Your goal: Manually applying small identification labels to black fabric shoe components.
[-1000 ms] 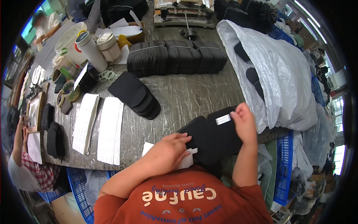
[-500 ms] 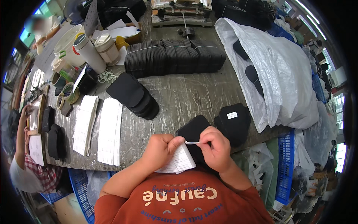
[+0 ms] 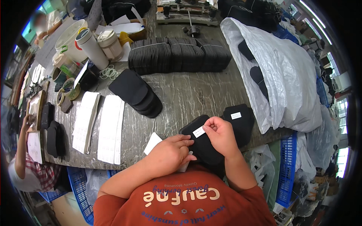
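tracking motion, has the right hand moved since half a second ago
Yes: the bare right hand moved forward, toward the long banded row of flat black pads.

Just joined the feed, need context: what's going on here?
A person's right hand has its fingers on one end of a white label against a black pad. The left hand is at the pad's left edge, with white paper partly beneath it. Another black piece, already labelled, lies to the right.
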{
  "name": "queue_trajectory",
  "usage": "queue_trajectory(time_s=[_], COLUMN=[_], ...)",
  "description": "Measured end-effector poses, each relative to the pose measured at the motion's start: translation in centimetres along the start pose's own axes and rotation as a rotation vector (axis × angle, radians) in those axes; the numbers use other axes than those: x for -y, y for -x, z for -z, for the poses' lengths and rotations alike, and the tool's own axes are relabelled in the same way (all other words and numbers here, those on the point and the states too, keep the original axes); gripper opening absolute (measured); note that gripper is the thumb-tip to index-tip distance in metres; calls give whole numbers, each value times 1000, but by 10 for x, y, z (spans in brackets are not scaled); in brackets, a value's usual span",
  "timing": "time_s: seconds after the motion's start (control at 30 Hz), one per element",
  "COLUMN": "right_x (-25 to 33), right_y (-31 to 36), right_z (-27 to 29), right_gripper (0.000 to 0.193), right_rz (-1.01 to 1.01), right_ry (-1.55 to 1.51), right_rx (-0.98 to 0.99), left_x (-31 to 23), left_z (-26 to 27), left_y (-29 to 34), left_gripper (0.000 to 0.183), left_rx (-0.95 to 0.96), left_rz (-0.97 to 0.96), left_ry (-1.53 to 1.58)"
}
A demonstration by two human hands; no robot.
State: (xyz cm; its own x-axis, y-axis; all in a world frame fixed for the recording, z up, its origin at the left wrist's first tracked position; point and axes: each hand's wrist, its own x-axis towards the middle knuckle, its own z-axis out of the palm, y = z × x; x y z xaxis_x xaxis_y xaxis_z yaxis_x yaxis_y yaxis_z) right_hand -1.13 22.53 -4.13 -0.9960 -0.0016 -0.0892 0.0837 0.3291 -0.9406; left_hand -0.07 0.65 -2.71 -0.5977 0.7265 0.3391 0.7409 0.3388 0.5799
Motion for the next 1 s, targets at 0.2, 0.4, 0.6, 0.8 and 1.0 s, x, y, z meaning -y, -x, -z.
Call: queue_trajectory(time_s=[0.2, 0.4, 0.6, 0.8, 1.0], right_x=[0, -5, -6, 21, -7], right_y=[-1, -1, 0, -1, -6], right_z=[-2, -2, -2, -4, 1], right_gripper=[8, 10, 20, 26, 20], right_rz=[1, 61, 46, 45, 267], right_ry=[82, 98, 119, 559, 444], right_rx=[-16, -29, -96, -139, -225], left_x=[-2, -3, -3, -4, 0], left_z=[1, -2, -2, -1, 2], left_y=[-2, -9, -11, -10, -7], left_gripper=[30, 28, 27, 27, 23], left_rx=[3, 82, 138, 124, 86], left_rz=[6, 5, 17, 26, 37], left_ry=[4, -63, -110, -92, 71])
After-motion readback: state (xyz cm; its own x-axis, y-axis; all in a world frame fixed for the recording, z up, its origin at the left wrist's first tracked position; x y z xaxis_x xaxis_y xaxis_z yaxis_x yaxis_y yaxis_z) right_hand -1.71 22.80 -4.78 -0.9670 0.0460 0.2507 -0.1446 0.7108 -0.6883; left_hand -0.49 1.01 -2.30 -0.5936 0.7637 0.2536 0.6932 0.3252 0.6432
